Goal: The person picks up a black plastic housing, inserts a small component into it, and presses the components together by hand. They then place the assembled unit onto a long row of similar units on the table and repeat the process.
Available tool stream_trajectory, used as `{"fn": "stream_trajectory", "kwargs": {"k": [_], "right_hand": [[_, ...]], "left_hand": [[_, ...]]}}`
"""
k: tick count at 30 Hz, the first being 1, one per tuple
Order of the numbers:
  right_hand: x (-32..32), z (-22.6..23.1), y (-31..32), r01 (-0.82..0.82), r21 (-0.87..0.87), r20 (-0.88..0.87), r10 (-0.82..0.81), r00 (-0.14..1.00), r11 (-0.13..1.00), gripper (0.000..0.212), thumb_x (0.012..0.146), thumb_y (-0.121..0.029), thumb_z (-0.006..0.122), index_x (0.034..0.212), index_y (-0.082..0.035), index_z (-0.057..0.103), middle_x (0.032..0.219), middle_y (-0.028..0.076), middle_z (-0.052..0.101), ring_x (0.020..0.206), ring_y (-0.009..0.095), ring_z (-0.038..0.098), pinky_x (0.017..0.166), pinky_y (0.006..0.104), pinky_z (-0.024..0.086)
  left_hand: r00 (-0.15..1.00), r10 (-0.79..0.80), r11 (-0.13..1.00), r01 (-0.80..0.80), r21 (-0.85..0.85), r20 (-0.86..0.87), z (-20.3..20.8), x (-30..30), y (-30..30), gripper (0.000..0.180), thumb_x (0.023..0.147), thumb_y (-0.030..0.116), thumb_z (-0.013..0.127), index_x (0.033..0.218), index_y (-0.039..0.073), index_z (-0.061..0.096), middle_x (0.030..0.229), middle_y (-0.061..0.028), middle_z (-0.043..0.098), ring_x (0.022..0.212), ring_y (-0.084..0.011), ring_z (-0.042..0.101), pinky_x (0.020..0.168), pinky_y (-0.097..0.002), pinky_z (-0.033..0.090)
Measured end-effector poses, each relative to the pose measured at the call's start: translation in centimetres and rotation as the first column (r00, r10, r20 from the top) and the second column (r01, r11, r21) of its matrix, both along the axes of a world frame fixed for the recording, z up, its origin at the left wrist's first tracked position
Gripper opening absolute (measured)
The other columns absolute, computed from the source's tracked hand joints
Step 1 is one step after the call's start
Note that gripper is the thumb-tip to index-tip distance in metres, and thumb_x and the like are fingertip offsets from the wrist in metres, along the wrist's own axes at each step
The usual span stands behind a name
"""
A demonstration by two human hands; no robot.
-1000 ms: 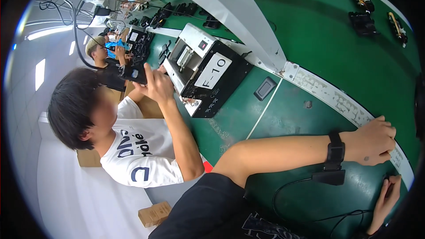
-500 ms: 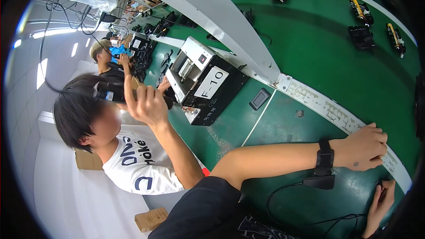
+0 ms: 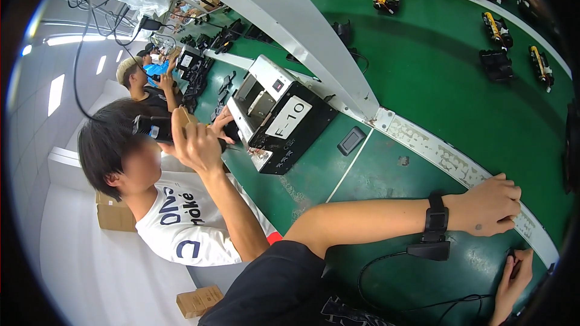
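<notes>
My left hand (image 3: 492, 206) lies over the worn white metal rail (image 3: 441, 152), its fingers curled and their tips hidden. A black strap with a dark block (image 3: 432, 223) is round that wrist. At the lower right, my right hand (image 3: 515, 281) is closed with thumb and fingers around something small and dark, mostly hidden. A black cable (image 3: 377, 256) runs from the wrist block across the green table (image 3: 386, 178) toward that hand.
A silver-and-black machine (image 3: 281, 124) stands left of the white post (image 3: 314, 36). A black rectangular tray (image 3: 351, 140) lies beside it. Yellow-and-black parts (image 3: 386, 0) lie beyond the rail. At left, a person in a white shirt (image 3: 187, 220) raises a dark handheld device (image 3: 154, 128).
The view has shifted slightly. Both my hands keep nearly the same poses. The neighbouring person's other hand shows more beside the machine.
</notes>
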State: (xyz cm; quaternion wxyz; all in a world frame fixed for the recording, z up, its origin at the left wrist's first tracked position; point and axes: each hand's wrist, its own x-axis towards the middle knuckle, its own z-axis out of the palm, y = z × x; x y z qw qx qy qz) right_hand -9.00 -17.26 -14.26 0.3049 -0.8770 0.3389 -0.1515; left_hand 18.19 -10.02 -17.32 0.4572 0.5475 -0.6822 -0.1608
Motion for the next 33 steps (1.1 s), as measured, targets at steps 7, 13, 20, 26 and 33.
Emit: {"fn": "stream_trajectory", "kwargs": {"k": [7,13,20,26,33], "right_hand": [[0.0,-0.3,0.0,-0.032,-0.039,0.024,0.033,0.999,0.999,0.005,0.101,0.002,0.058,0.101,0.002,0.053,0.086,0.010,0.042,0.068,0.018,0.035,0.061,0.0335,0.029],[0.3,-0.2,-0.1,-0.040,-0.046,0.025,0.041,0.999,0.998,0.004,0.100,0.001,0.058,0.101,0.002,0.053,0.086,0.011,0.043,0.067,0.019,0.036,0.061,0.0340,0.030],[0.8,0.9,0.3,-0.023,-0.080,0.013,0.024,1.000,0.996,0.009,0.098,0.001,0.066,0.100,0.001,0.057,0.086,0.011,0.046,0.066,0.019,0.043,0.059,0.0337,0.035],[2.0,1.8,0.4,-0.022,-0.125,0.062,0.030,0.998,0.992,0.011,0.093,0.002,0.070,0.097,-0.001,0.059,0.082,0.013,0.050,0.062,0.025,0.049,0.058,0.0363,0.037],[2.9,2.2,1.1,-0.012,-0.235,0.102,0.037,0.994,0.972,0.013,0.091,-0.002,0.073,0.097,-0.002,0.063,0.080,0.013,0.055,0.065,0.029,0.057,0.060,0.0388,0.044]], "left_hand": [[1.000,-0.013,1.000,0.013,0.004,0.016,0.3,0.3,0.2,0.017,0.089,0.023,0.075,0.081,0.009,0.070,0.092,-0.0053,0.058,0.092,-0.0239,0.057,0.090,-0.0393,0.045],[0.999,-0.017,1.000,0.017,-0.002,0.030,0.4,0.6,0.3,0.017,0.090,0.023,0.074,0.082,0.009,0.070,0.091,-0.0051,0.058,0.090,-0.0235,0.058,0.088,-0.0388,0.045],[0.876,0.330,0.925,-0.226,-0.304,0.352,1.9,3.0,-0.4,0.009,0.083,0.018,0.072,0.083,0.010,0.067,0.091,-0.0077,0.060,0.086,-0.0279,0.061,0.073,-0.0446,0.047],[0.067,0.645,0.587,-0.682,-0.437,0.761,6.8,18.7,1.0,0.026,0.083,0.019,0.074,0.107,0.008,0.073,0.129,-0.0181,0.062,0.124,-0.0383,0.056,0.101,-0.0542,0.045],[0.060,0.408,0.298,-0.952,-0.071,0.911,5.3,24.4,2.6,0.054,0.095,0.038,0.072,0.141,0.010,0.063,0.160,-0.0264,0.045,0.146,-0.0595,0.037,0.116,-0.0775,0.026]]}}
